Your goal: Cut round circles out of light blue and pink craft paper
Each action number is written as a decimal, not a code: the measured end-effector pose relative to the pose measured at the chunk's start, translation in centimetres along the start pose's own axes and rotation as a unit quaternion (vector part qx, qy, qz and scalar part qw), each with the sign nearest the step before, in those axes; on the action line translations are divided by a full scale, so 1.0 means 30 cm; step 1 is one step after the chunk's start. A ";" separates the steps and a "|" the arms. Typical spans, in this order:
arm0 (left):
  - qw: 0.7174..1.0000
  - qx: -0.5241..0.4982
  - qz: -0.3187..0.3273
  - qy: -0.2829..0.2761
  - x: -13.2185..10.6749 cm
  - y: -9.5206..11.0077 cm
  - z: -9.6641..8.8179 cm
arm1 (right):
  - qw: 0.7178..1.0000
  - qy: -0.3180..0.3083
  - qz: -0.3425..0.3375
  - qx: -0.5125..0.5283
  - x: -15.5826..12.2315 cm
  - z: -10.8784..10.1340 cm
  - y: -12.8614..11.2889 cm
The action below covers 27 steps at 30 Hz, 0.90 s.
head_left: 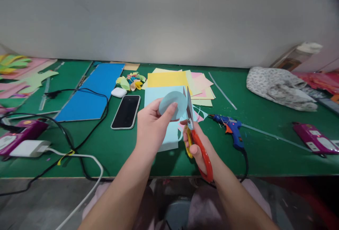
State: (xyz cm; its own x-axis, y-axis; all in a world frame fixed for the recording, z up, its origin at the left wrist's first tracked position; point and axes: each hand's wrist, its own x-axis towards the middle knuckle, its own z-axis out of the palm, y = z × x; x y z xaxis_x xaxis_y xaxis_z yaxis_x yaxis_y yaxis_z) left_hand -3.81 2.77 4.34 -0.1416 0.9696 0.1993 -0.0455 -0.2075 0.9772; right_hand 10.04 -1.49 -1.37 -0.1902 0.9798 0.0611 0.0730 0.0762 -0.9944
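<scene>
Between the thumb and fingers of my left hand (155, 124) is a round light-blue paper disc (169, 101). My right hand (200, 138) is closed around scissors (202, 152) with one red and one yellow handle. Their blades point away from me, a little apart, beside the disc's right edge. Beneath my hands lie a light-blue paper sheet (152, 94) and curled paper offcuts (200, 112). Behind them a stack of yellow, cream and pink paper (166, 79) rests on the green table (119, 155).
A phone (125, 112), white earbud case (119, 92), folded paper pieces (131, 81) and blue board (92, 94) lie left. Right are a blue glue gun (230, 127), a patterned cloth pouch (278, 87) and a purple power strip (315, 138). Black cables (87, 138) cross the left side.
</scene>
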 end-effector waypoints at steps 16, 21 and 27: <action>1.000 -0.012 0.011 -0.006 0.004 0.000 -0.004 | 0.999 0.005 0.028 0.042 -0.002 0.004 -0.014; 1.000 0.002 0.021 0.006 0.004 0.004 -0.006 | 0.997 -0.015 0.050 0.052 -0.007 -0.004 -0.033; 1.000 0.007 0.014 0.003 0.001 -0.001 -0.001 | 0.998 -0.003 0.043 0.048 -0.006 -0.002 -0.031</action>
State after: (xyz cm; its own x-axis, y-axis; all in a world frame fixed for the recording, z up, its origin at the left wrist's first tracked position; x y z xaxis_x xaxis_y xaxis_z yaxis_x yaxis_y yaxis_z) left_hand -3.85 2.81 4.32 -0.1480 0.9629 0.2259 -0.0267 -0.2322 0.9723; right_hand 10.06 -1.71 -0.46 -0.1937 0.9807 -0.0257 -0.0041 -0.0270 -0.9996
